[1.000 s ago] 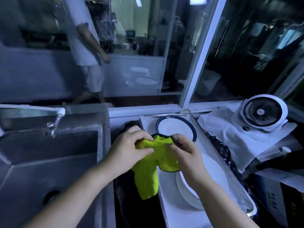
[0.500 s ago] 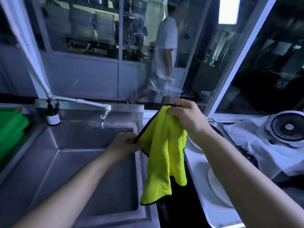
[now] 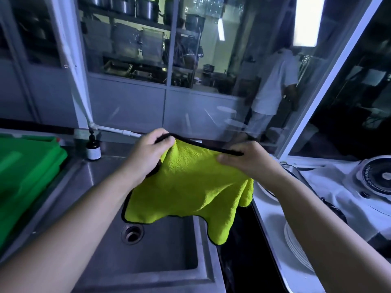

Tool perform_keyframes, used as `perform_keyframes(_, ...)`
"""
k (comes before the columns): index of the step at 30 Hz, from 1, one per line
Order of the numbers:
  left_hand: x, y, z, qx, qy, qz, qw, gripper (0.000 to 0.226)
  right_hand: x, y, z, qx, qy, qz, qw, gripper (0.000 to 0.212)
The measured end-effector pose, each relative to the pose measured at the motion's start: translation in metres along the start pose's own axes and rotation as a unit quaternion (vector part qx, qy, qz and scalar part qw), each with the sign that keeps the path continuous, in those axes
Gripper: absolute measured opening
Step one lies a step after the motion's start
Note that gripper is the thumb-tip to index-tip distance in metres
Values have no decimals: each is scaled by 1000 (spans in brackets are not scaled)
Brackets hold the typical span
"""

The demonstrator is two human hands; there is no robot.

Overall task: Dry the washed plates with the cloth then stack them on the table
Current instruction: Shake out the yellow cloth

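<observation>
The cloth (image 3: 190, 187) is held up by its black-trimmed upper hem and is stretched between two grips. One corner is enclosed by the left hand (image 3: 148, 154), whose fingers are curled over the hem so that the pile is bunched beneath them. Farther along, the hem is pinched by the right hand (image 3: 247, 159), with the thumb laid on the near face and the fingers hidden behind. Below both grips the fabric hangs in loose folds over the sink (image 3: 165, 261), and past the right-hand grip a flap droops unsupported.

The plates (image 3: 294, 246) are stacked below and outside the right-hand grip, on the tray (image 3: 268, 210). They are partly covered by the forearm and are touched by neither hand nor cloth.

The cloth is judged light, limp and slightly clinging, so it can be draped over a palm without effort. The plates are judged hard, smooth and breakable, and slippery if water remains on them. The top one is best taken alone by its rim, with cloth kept between fingers and glaze and the underside supported from beneath. The whole stack is judged too heavy for one grip.
</observation>
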State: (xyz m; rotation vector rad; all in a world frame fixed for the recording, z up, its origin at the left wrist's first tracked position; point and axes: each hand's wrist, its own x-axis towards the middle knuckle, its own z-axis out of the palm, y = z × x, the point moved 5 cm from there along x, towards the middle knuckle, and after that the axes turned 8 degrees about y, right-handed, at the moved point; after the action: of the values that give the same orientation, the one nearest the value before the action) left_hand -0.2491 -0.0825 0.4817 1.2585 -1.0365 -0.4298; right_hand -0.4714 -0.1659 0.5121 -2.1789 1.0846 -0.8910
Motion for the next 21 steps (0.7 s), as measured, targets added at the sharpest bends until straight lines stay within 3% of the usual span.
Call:
perform_keyframes(2, 0, 2, -16, -11, 29, 9, 999, 20, -1, -4, 3, -10, -25, -31, 999, 52)
perform_keyframes(8, -19, -1, -32, 0, 61, 22, 998, 26, -17, 38, 46, -122, -175, 10, 977, 22)
perform_keyframes(13, -45, -17, -49, 66, 55, 27, 996, 23, -37, 77, 84, -113, -175, 22, 978, 32)
perform_keyframes(17, -75, -51, -72, 66, 31, -50, 996, 16, -49, 103, 92, -110, -187, 33, 976, 23)
perform_keyframes(21, -109, -79, -92, 18, 36, -140, 989, 26, -58, 117, 82, -120, -196, 31, 973, 38)
